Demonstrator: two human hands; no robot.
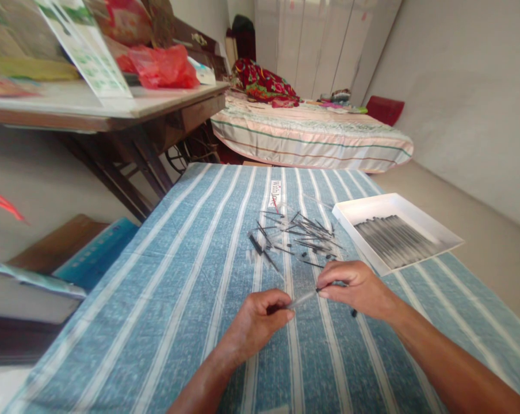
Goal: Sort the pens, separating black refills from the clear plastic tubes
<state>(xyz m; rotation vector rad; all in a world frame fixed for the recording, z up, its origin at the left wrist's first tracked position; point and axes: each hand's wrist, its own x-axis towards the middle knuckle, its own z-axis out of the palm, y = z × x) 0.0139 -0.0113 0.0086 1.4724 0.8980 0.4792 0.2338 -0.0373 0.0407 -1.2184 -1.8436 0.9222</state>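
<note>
- Nearest the camera, two forearms (454, 356) reach in from the bottom and lower right over the tabletop (165, 305), covered in blue, white-striped cloth.
- Right of centre frame, a white tray (345, 223) holds a row of dark slender rods (393, 238).
- Mid-frame, loose dark sticks (314, 233) lie scattered.
- Lower centre, the hands: the left hand (260, 322) grips one end of a clear tube (304, 298); the right hand (352, 287) pinches a black tip (317, 290) at the other, though blur hides whether it is inserted.
- Below the right hand, a small black cap (354, 313).
</note>
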